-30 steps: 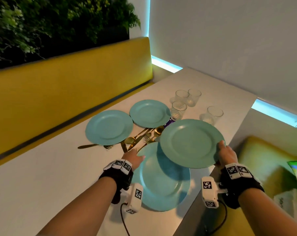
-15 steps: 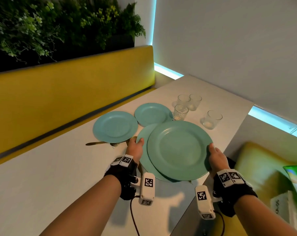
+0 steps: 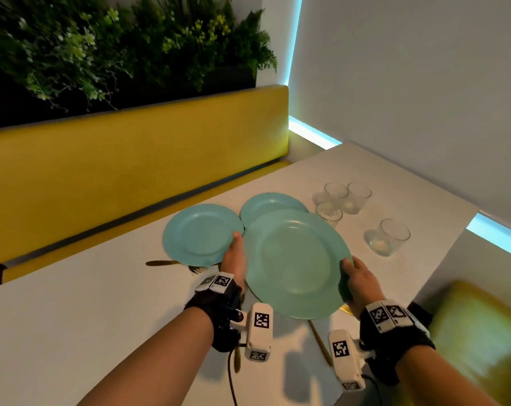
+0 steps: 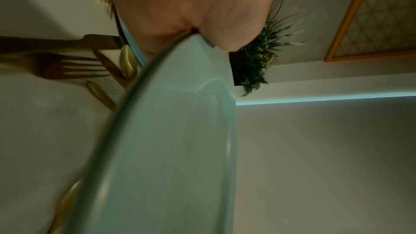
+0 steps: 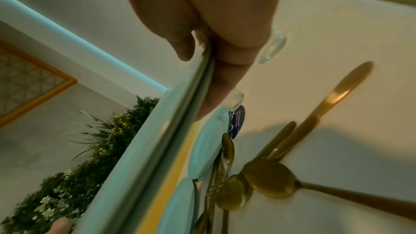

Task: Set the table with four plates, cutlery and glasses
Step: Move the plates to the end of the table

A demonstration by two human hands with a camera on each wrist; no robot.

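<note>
Two hands, left [image 3: 236, 260] and right [image 3: 359, 281], gripping opposite rims of smooth round teal plates [image 3: 295, 263], gold cutlery [image 5: 268, 177] beneath

Dim room, cyan strip glow; wrist views blurred, edges warped.

Both hands now carry stacked plates
Left hand [image 3: 235, 259] and right hand [image 3: 361, 281] grip opposite rims of the plates [image 3: 296, 263], raised over the cutlery [image 5: 265, 177]

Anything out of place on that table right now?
Yes. The gold cutlery lies in a loose heap under the plate both hands hold, not laid by any setting. One fork sits half under the left plate. The glasses are clustered together.
</note>
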